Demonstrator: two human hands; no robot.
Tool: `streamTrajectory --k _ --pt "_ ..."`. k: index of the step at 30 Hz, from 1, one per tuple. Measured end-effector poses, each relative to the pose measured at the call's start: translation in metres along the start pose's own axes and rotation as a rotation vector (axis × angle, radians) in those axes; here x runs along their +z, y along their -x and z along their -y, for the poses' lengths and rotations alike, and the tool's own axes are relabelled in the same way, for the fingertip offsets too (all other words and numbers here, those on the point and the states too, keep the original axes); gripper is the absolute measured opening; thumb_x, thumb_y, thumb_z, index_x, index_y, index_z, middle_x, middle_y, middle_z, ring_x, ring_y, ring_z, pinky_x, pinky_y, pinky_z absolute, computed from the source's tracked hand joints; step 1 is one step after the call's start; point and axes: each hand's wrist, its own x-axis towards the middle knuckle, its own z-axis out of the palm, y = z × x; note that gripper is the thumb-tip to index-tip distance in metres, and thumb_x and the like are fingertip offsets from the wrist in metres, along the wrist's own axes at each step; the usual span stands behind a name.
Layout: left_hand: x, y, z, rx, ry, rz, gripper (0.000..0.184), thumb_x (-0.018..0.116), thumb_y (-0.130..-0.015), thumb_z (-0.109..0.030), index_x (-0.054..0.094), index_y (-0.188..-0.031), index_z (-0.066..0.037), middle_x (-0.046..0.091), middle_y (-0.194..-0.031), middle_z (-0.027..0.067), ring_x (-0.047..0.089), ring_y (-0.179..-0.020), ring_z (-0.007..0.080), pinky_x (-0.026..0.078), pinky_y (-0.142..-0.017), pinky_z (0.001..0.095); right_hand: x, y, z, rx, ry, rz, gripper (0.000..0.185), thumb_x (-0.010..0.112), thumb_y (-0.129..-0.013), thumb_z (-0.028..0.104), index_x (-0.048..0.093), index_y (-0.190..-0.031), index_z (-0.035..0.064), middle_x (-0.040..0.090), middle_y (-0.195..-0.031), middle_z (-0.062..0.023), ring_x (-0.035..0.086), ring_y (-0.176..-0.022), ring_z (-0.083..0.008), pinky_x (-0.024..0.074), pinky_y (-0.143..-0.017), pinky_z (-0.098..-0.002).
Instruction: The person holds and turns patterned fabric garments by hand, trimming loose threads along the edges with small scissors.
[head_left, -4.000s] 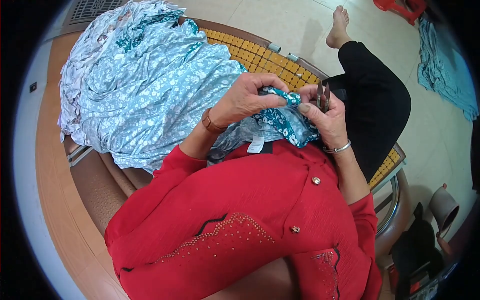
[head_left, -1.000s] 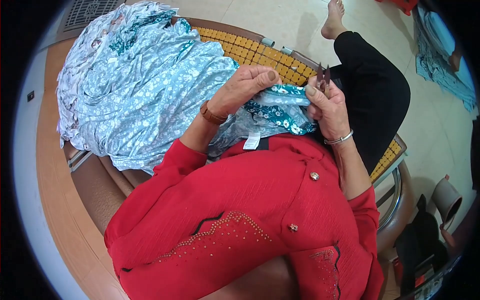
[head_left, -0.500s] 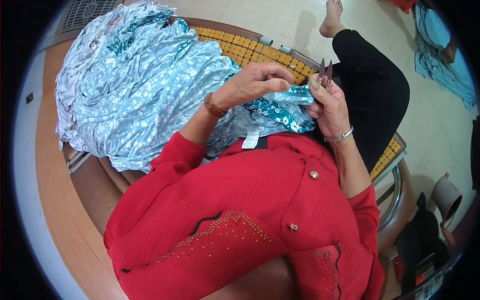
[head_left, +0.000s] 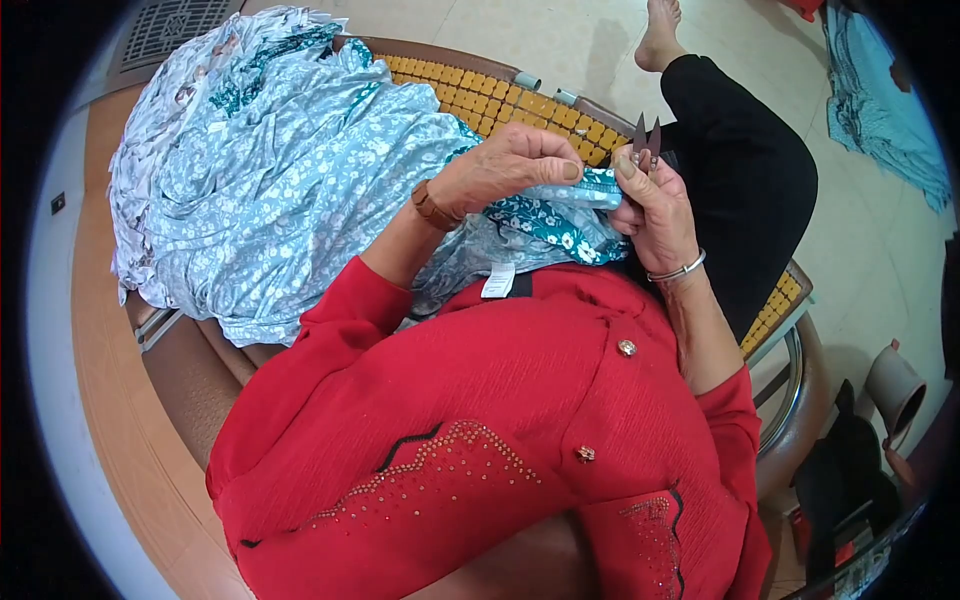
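Note:
My right hand [head_left: 655, 205] is closed around small dark thread snips [head_left: 646, 145], their two pointed blades sticking up apart. Its thumb presses the edge of a light blue floral garment [head_left: 600, 195] against the fingers. To its left, my left hand [head_left: 510, 170] wears a brown-strapped watch [head_left: 432, 208]. Thumb and index finger meet in a pinch just over the same cloth edge; what lies between them is too small to make out. The garment has a dark teal floral band [head_left: 565, 232] and spreads over my lap. A white label [head_left: 498, 281] lies near my waist.
A large heap of floral fabric [head_left: 250, 180] covers the left of the seat, which has a yellow tile mat [head_left: 480, 105]. More blue cloth [head_left: 880, 120] lies at the far right. A beige cylindrical container [head_left: 893, 388] stands by the chair's curved armrest [head_left: 800, 400].
My left thumb and index finger have come together, where a gap stood between them before. My right hand keeps its hold on the snips and cloth, with barely any shift.

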Motion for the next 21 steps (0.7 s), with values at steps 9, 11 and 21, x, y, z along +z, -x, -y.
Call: streamTrajectory --k 9,11,21 --pt "-0.001 0.001 -0.003 -0.106 0.327 -0.037 0.014 0.059 -0.083 -0.018 0.06 -0.082 -0.005 0.055 -0.073 -0.0034 0.044 -0.061 0.0026 0.036 -0.055 0.0135 -0.002 0.0 0.001 0.037 0.086 0.035 0.011 0.058 -0.085 0.013 0.054 -0.09 0.0044 0.039 -0.059 0.004 0.024 -0.042 -0.003 0.0189 -0.038 -0.0178" --pt "-0.001 0.001 -0.001 -0.115 0.389 -0.03 0.014 0.059 -0.083 -0.018 0.06 -0.082 -0.004 0.056 -0.073 -0.0033 0.045 -0.061 0.0025 0.037 -0.055 0.0132 0.0 0.002 0.002 0.044 0.113 0.035 0.012 0.059 -0.084 0.013 0.054 -0.09 0.0041 0.039 -0.059 0.0039 0.025 -0.043 -0.003 0.0192 -0.038 -0.0177" --pt "0.001 0.004 -0.004 -0.146 0.491 -0.083 0.012 0.058 -0.084 -0.015 0.06 -0.082 -0.003 0.058 -0.074 -0.0015 0.048 -0.062 0.003 0.039 -0.055 0.0137 0.005 0.0 -0.007 -0.359 0.667 -0.009 0.019 0.063 -0.074 0.008 0.057 -0.091 0.0024 0.046 -0.063 0.0033 0.032 -0.046 -0.0027 0.0225 -0.041 -0.0151"
